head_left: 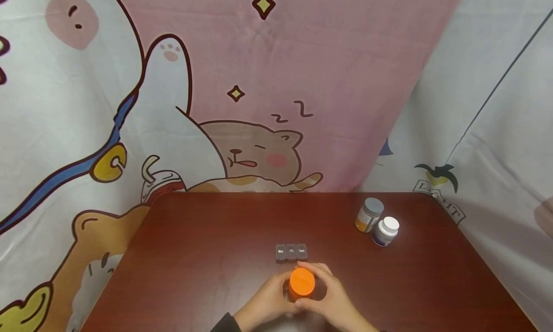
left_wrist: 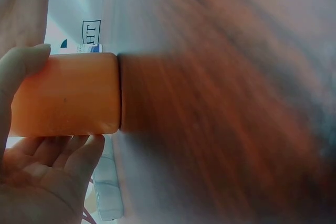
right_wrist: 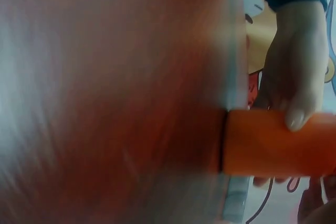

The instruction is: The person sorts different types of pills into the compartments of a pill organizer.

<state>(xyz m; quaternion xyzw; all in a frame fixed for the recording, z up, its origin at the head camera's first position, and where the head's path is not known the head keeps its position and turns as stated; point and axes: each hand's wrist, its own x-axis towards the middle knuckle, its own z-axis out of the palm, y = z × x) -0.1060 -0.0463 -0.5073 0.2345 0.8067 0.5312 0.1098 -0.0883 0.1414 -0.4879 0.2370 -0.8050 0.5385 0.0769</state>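
An orange pill bottle (head_left: 302, 283) with an orange lid stands upright on the table near its front. My left hand (head_left: 273, 294) holds it from the left; the left wrist view shows the thumb on one side of the orange wall (left_wrist: 68, 95) and fingers on the other. From the right, my right hand (head_left: 332, 298) curls thumb and fingers about the same bottle, though its fingers are mostly out of the right wrist view. Just beyond the hands lies a small grey pill organizer (head_left: 291, 253), its lids marked Mon., Fri. and Tues.
At the table's back right stand a bottle with a grey lid (head_left: 369, 215) and a smaller white bottle (head_left: 386, 231), close together. The reddish-brown table (head_left: 207, 240) meets a cartoon-printed cloth (head_left: 345, 82) behind it, which also hangs at both sides.
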